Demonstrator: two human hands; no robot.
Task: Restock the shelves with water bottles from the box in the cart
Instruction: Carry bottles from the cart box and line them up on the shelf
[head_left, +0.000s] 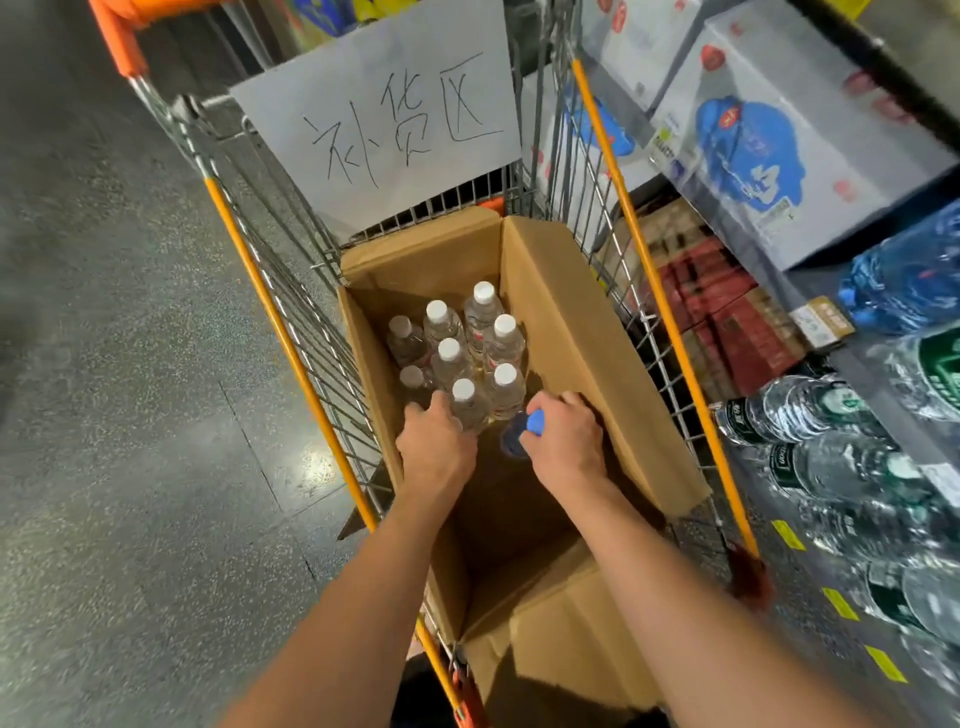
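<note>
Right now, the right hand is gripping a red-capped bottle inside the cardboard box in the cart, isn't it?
Not quite: the head view shows the right hand gripping a blue-capped bottle, not a red-capped one, inside the cardboard box in the cart.

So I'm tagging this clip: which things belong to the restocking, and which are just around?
Job: brown cardboard box, clear white-capped water bottles, blue-capped bottle, orange-railed wire cart, shelf bottles.
Around: handwritten paper sign, white-and-blue cartons.

A sheet of paper (384, 111) fixed to the cart's (270, 312) far end carries the handwritten characters 补货区. Print on the shelf boxes and bottle labels is too blurred to read.
</note>
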